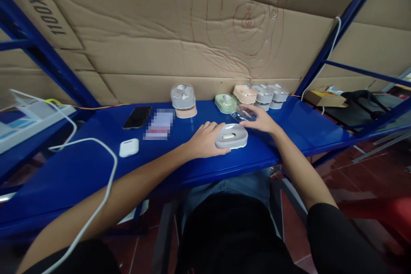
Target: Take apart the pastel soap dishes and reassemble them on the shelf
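Observation:
My left hand (207, 140) is closed around the left side of a shallow grey oval dish (238, 140), which rests on the blue table near its front edge. A small pale oblong piece (229, 135) shows in the middle of the dish. Just to the right and further back, my right hand (260, 119) grips a clear plastic lid (244, 114), held tilted above the table. A green lidded box (225, 103) lies right behind the lid. The fingertips of my right hand are partly hard to make out against the lid.
Behind stand a peach box (244, 93) and grey boxes (278, 94) with clear lids. A grey box (182, 95) sits on a peach one (186, 111). Leftward lie a blurred-out rectangle (159, 124), a black phone (137, 117), a white earbud case (129, 147) and a white cable (111, 150).

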Tool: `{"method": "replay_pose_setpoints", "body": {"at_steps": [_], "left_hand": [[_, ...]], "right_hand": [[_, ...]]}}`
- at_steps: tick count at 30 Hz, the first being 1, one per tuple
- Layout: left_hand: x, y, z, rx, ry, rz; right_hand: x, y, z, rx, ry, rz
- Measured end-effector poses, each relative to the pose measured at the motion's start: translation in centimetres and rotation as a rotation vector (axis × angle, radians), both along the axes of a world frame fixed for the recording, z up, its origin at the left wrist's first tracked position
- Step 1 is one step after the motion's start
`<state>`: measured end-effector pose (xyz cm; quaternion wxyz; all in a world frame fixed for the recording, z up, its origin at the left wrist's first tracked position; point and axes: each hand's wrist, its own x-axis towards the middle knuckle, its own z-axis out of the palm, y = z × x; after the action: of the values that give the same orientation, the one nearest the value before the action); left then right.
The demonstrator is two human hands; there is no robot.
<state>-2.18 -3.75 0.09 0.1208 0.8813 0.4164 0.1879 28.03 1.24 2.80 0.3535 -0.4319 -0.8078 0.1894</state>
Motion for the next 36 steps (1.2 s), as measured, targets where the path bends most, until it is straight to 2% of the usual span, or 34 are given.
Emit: {"method": "replay_pose_setpoints", "body": {"at_steps": [4, 8, 11, 17, 22, 29, 36], "left_hand": [[-0.7, 1.5, -1.4, -0.170, -0.255, -0.025], [-1.0, 2.6, -2.9, -0.242, -0.449, -0.056], [-1.1, 2.7, -3.2, -0.258, -0.474, -0.039], [-1.1, 2.3, -2.4, -0.275, -0.470, -0.034], [-0.9, 2.0, -1.9, -0.279, -0.460, -0.017], [-0.9, 2.1, -2.1, -0.269, -0.431, 0.007], [-0.9, 2.0, -2.0, -0.221, -0.379, 0.039]], "right_hand": [[-2.0, -1.5, 0.3, 0.014, 0.015, 0.249], [-3.8, -2.2, -0.3, 0.101, -0.051, 0.362], [-4.2, -2.1, -1.0, 0.162, -0.110, 0.355], [-4.3, -1.9, -1.7, 0.180, -0.170, 0.335], [-4.4, -2.3, -1.6, 0.204, -0.242, 0.299], [-5.2, -3.3, -0.5, 0.223, -0.378, 0.261], [-4.9, -3.0, -1.3, 0.206, -0.313, 0.284]]}}
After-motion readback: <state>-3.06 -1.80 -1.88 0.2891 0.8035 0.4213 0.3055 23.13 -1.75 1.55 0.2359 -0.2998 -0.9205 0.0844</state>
